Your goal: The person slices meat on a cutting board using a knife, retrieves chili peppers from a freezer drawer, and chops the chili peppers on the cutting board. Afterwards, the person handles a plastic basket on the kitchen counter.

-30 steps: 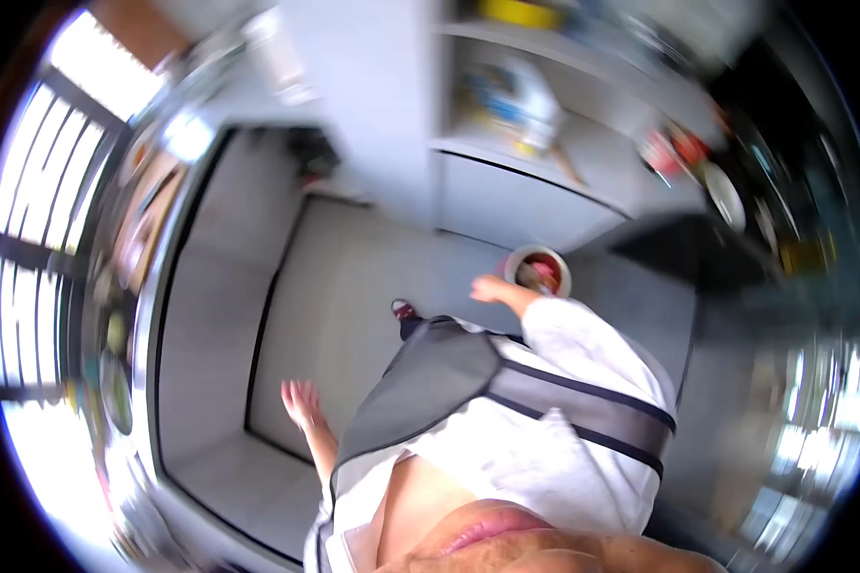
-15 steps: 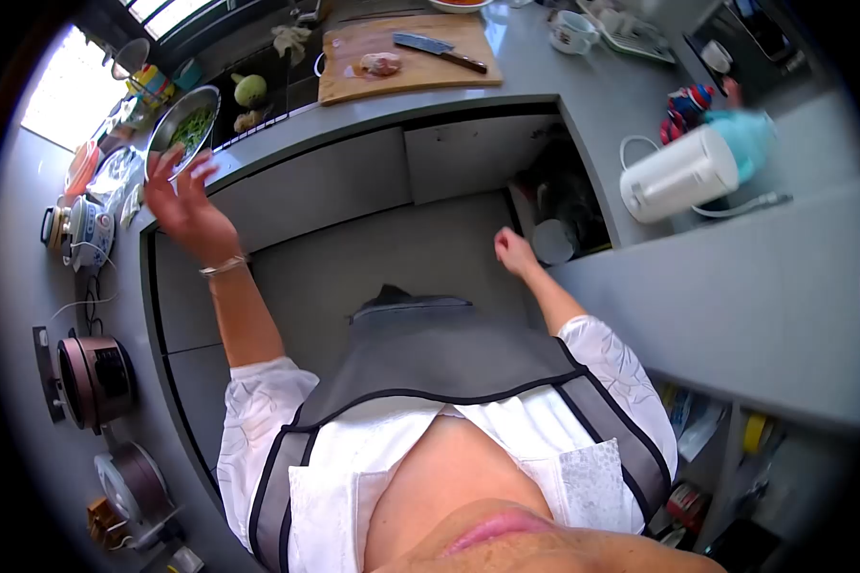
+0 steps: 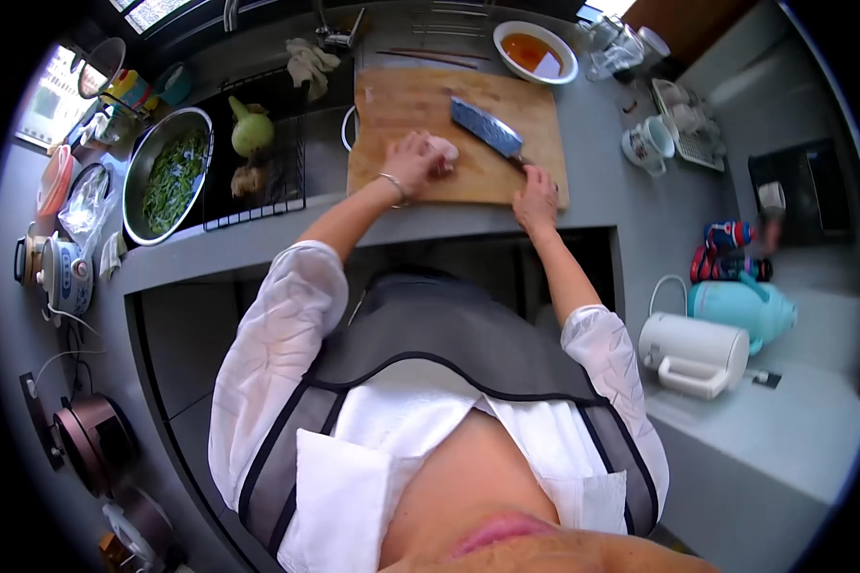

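A wooden cutting board (image 3: 401, 105) lies on the counter in front of me. On it my left hand (image 3: 414, 164), with a bracelet at the wrist, has its fingers curled over a small pale-pink piece of raw meat (image 3: 443, 149). Its fingertips are partly hidden. My right hand (image 3: 537, 199), at the board's front right edge, closes round the dark handle of a kitchen knife (image 3: 487, 127). The wide blade lies flat on the board, pointing to the far left, apart from the meat.
Left of the board is a sink with a rack holding a green gourd (image 3: 250, 132) and a ginger-like root (image 3: 247, 181). A steel bowl of cut greens (image 3: 174, 181) stands farther left. Behind the board are chopsticks (image 3: 430, 57) and a bowl of reddish liquid (image 3: 535, 53). A white kettle (image 3: 693, 351) stands right.
Both hands have moved forward from in front of the counter onto the board. The left has reached the meat, the right has taken the knife's handle. My view has shifted closer to the counter.
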{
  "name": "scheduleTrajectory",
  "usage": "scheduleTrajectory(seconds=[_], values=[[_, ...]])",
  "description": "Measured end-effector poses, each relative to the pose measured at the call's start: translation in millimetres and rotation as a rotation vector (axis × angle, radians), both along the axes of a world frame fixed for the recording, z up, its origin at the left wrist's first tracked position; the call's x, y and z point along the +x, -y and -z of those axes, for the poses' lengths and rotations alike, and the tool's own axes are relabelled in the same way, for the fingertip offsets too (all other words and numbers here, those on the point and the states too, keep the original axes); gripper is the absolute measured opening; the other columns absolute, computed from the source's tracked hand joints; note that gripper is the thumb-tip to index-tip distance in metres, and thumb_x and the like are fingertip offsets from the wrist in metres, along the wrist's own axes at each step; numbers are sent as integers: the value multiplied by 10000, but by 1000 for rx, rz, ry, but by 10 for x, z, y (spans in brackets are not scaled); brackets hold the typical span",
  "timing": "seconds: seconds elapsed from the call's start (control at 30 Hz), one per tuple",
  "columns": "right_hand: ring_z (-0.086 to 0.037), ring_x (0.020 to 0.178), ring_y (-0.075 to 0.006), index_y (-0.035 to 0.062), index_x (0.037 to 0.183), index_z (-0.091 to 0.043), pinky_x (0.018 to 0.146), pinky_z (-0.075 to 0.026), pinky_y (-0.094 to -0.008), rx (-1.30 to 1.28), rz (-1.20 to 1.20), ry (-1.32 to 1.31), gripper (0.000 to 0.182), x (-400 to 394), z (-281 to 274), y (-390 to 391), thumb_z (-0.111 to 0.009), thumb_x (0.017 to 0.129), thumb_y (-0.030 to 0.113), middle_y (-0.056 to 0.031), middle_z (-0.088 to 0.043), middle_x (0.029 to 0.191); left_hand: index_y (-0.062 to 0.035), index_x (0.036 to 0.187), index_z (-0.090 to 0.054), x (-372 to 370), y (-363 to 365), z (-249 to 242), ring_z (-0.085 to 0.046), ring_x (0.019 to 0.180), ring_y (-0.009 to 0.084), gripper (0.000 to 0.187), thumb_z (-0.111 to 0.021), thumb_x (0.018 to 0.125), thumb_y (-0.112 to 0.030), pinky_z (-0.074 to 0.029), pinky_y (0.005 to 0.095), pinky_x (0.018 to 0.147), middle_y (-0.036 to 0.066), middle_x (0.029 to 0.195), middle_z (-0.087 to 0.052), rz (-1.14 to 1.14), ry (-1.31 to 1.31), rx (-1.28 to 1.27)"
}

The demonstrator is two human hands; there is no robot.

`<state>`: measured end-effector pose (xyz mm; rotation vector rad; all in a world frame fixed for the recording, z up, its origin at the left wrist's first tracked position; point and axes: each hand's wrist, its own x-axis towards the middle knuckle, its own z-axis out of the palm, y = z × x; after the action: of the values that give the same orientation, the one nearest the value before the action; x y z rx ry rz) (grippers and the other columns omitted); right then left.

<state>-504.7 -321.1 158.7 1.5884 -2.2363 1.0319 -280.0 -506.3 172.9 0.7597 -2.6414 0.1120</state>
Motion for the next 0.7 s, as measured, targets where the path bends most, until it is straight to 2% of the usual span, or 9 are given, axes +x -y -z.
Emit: scheduleTrajectory(seconds=[0.13, 0.17, 0.23, 0.4, 0.5, 0.53, 0.6, 0.67, 0.7], values=[[-487, 1111, -345, 70, 1167, -499, 942, -402, -447, 204, -3, 19, 453, -166, -2, 263, -646, 750, 170, -141, -533, 1162, -279, 1202, -547, -139, 334, 173, -460, 1149, 335, 467, -644, 746, -277, -428, 475, 890, 101, 1224, -515, 102, 49, 330], [-497, 1079, -348, 65, 1137, -502, 909, -413, -455, 195, -50, 8, 405, -223, -19, 292, -648, 774, 168, -142, -544, 1117, -273, 1183, -555, -154, 395, 107, -478, 1102, 323, 450, -652, 743, -282, -443, 464, 856, 98, 1165, -528, 168, 122, 224], [-501, 1058, -348, 61, 1122, -504, 890, -419, -452, 205, -97, -48, 378, -349, -128, 413, -643, 786, 163, -146, -543, 1092, -241, 1070, -577, -158, 41, -732, -522, 955, 298, 363, -680, 724, -277, -475, 416, 780, 91, 1005, -544, 180, 223, 57], [-510, 989, -364, 45, 1085, -509, 836, -430, -449, 235, -309, -148, 309, -583, -216, 532, -624, 815, 143, -177, -528, 1023, -219, 961, -561, -458, 46, -157, -544, 883, 289, 298, -695, 695, -234, -485, 392, 738, 83, 941, -543, 150, -19, 292], [-520, 962, -386, 24, 1059, -507, 819, -432, -446, 157, -419, 165, 271, -525, -323, 493, -604, 845, 159, -209, -533, 1010, -111, 836, -594, -391, -509, -340, -582, 792, 196, 182, -674, 686, -46, -480, 333, 710, 35, 797, -588, 283, -141, 336], [-531, 934, -400, 16, 1056, -498, 803, -434, -451, 175, -452, 284, 272, -528, -362, 481, -595, 857, 174, -218, -546, 984, -109, 855, -604, -358, -559, -330, -586, 821, 223, 220, -688, 664, -39, -483, 350, 727, 48, 813, -598, 290, -71, 180], [-541, 905, -413, 8, 1053, -490, 786, -437, -455, 189, -460, 410, 275, -587, -414, 476, -587, 870, 189, -227, -559, 958, -212, 917, -590, -204, -458, -455, -575, 841, 260, 259, -693, 679, -203, -485, 395, 743, 58, 856, -572, 239, -68, 227], [-563, 855, -403, 4, 1063, -474, 769, -445, -449, 238, -477, 527, 316, -599, -455, 484, -595, 872, 224, -208, -584, 880, -200, 940, -598, 178, -115, -596, -601, 856, 267, 237, -676, 717, -219, -503, 389, 752, 68, 832, -602, -23, -53, 137], [-592, 724, -314, 9, 1055, -468, 656, -476, -414, 216, -543, 519, 342, -550, -498, 497, -616, 859, 247, -165, -582, 804, -161, 947, -595, 264, -120, -1076, -615, 865, 275, 202, -654, 764, -222, -521, 391, 749, 82, 838, -617, -477, -44, 464]])
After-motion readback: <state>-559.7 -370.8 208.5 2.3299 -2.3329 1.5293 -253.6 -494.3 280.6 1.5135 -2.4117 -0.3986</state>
